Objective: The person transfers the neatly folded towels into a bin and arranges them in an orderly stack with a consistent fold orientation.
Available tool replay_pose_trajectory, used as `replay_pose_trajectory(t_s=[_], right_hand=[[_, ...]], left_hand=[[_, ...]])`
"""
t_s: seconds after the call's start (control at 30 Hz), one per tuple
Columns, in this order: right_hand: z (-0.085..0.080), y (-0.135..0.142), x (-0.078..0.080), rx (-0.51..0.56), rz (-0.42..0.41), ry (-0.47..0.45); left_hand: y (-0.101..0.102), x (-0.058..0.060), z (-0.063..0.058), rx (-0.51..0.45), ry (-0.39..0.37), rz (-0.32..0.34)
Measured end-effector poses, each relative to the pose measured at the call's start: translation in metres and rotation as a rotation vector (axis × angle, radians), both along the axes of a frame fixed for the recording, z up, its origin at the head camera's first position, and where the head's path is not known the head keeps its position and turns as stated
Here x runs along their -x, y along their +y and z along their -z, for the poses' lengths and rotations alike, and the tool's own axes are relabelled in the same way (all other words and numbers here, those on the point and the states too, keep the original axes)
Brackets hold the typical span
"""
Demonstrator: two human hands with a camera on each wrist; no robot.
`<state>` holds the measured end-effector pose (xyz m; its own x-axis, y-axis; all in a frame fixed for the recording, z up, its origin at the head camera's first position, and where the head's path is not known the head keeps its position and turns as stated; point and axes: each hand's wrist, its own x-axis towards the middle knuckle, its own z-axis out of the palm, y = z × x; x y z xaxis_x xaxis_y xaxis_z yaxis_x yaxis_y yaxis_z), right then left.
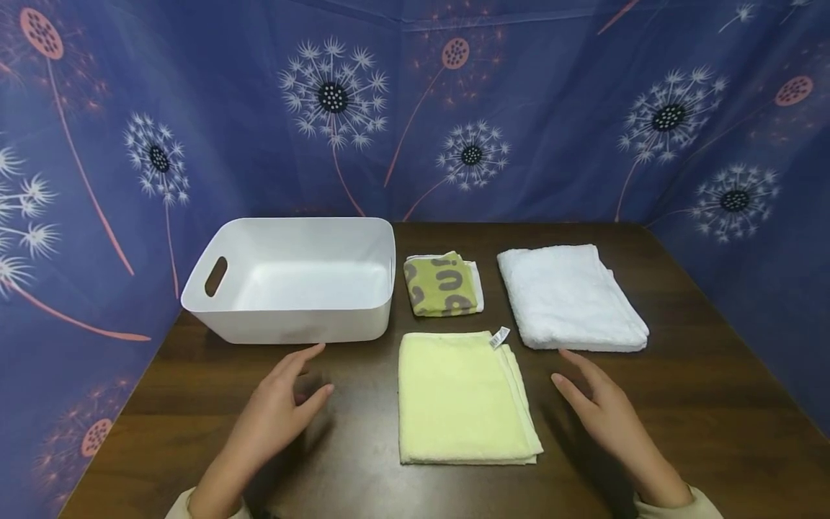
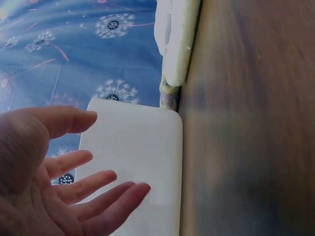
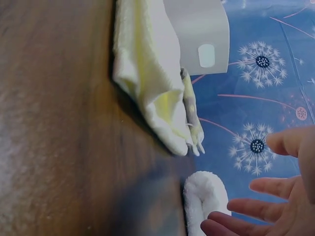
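Head view: I see a white rectangular plastic bin (image 1: 292,326), inner floor showing; rightward, a folded white towel (image 1: 570,297); a folded pale-yellow towel (image 1: 462,400) — left hand (image 1: 279,407) and right hand (image 1: 604,407) flanking it, fingers relaxed, holding nothing — behind, a green-and-grey printed cloth (image 1: 441,285).

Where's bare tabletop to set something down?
The tabletop is bare between the left hand and the yellow towel, and right of the white towel. It's crowded around the green towel, with only narrow gaps to the white bin and both other towels.
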<state>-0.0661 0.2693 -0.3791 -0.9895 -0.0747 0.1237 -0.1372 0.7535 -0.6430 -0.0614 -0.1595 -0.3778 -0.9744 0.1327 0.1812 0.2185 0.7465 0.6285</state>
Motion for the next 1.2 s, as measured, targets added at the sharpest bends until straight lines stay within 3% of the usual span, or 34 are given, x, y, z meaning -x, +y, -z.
replay_pose_trajectory(t_s=[0.2, 0.33, 0.53, 0.7, 0.93, 1.2], right_hand=[[-0.001, -0.002, 0.005, 0.062, 0.029, -0.046], [0.001, -0.004, 0.01, 0.172, 0.03, -0.106], [0.005, -0.007, 0.012, 0.348, 0.007, -0.143], [0.006, -0.008, 0.013, 0.425, 0.01, -0.194], [0.008, -0.012, 0.015, 0.49, 0.024, -0.289], [0.012, -0.018, 0.016, 0.52, 0.046, -0.388]], left_hand=[[0.002, 0.007, 0.001, -0.08, -0.04, 0.021], [0.004, 0.013, 0.003, -0.197, -0.139, 0.045], [0.012, 0.017, 0.006, -0.48, -0.328, 0.063], [0.017, 0.019, 0.011, -0.697, -0.467, 0.09], [0.023, 0.021, 0.016, -0.784, -0.532, 0.069], [0.03, 0.023, 0.021, -0.908, -0.671, 0.187]])
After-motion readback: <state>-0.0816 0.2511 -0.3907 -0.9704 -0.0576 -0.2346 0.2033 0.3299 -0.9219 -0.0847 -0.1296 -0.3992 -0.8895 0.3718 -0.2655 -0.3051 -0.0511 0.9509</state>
